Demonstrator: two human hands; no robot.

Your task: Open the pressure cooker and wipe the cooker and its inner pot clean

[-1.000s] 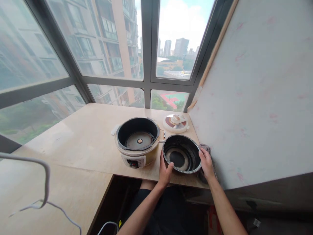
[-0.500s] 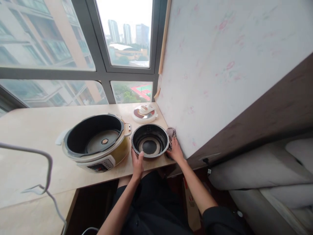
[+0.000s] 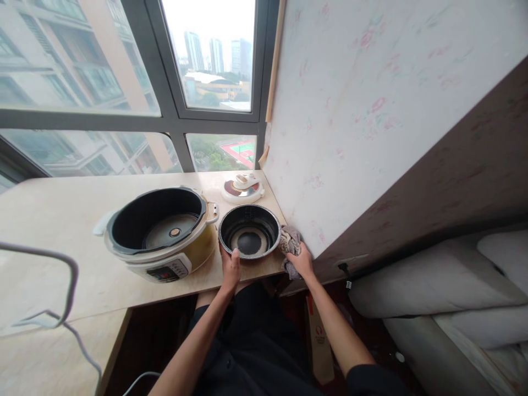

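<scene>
A black inner cooking pot (image 3: pixel 249 242) stands upright on the wooden counter, its inside facing me. My left hand (image 3: pixel 230 270) grips its near left side, thumb at the rim and the other fingers hidden behind the wall. Against the pot's right side, my right hand (image 3: pixel 302 260) clutches a crumpled grey-brown cloth (image 3: pixel 291 240). The cooker body (image 3: pixel 165 256), with a black interior and a front control panel, sits to the left of the pot. Behind the pot lies the white and brown cooker lid (image 3: pixel 242 188).
The pale wooden counter (image 3: pixel 53 220) runs along the window. A patterned wall (image 3: pixel 350 121) rises close by my right hand. A grey metal rod (image 3: pixel 70 280) with a cable is at the left. Grey cushions (image 3: pixel 421 275) and a brown paper bag (image 3: pixel 319 344) are lower right.
My right hand has moved slightly right and down with the cloth, which now shows more beside the pot. My left hand keeps its hold. The view has shifted a little.
</scene>
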